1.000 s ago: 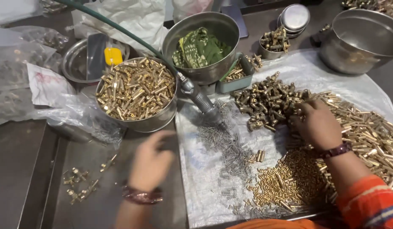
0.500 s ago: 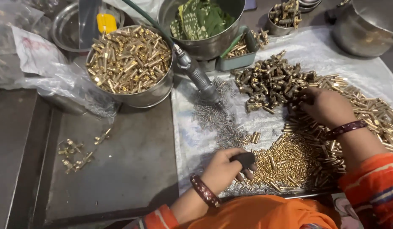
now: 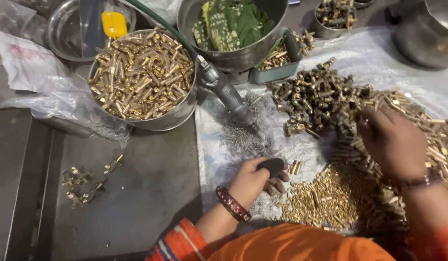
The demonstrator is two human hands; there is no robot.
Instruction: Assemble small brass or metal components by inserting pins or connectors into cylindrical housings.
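1. Small black rounded tool (image 3: 272, 166), matte, lower centre of frame; left hand (image 3: 253, 181) clenched around it, over the white sheet (image 3: 378, 53).
2. Small brass pins (image 3: 330, 198) heaped just right of that hand.
3. Right hand (image 3: 393, 140), centre right, rests on the longer brass pieces (image 3: 441, 140); grip cannot be told.
4. Steel bowl (image 3: 166, 121) of brass parts, upper left, well apart.

Shiny brass pins (image 3: 325, 198) gleaming beside a matt black knob (image 3: 271, 166), polished steel bowl (image 3: 178, 113) reflecting, crinkled glossy plastic sheet (image 3: 378, 53) lying beneath
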